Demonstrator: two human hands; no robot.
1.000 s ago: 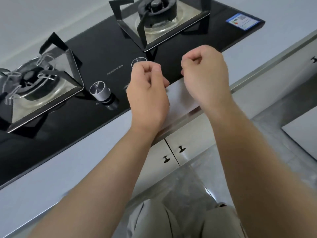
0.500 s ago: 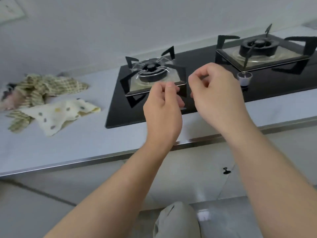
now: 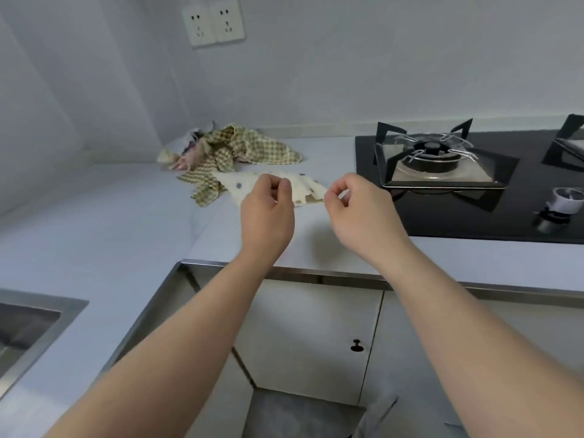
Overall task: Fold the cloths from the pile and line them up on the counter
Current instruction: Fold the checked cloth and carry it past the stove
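A pile of crumpled cloths, mostly green-and-cream check with some pink, lies in the far corner of the pale counter. A cream cloth with grey and tan dots is spread flat just in front of the pile. My left hand and my right hand hover side by side over the near edge of that cloth, fingers curled with thumb against fingertips. My right fingertips sit at the cloth's right corner. Whether they touch it is unclear. Neither hand visibly holds anything.
A black gas hob with burner stands and a silver knob fills the right of the counter. A steel sink is at the lower left. Wall sockets are above the pile. White cabinet doors are below the counter edge.
The view has swung left from the hob to the counter corner, bringing the cloth pile close. Both hands kept the same curled pose and now hover over the dotted cloth.
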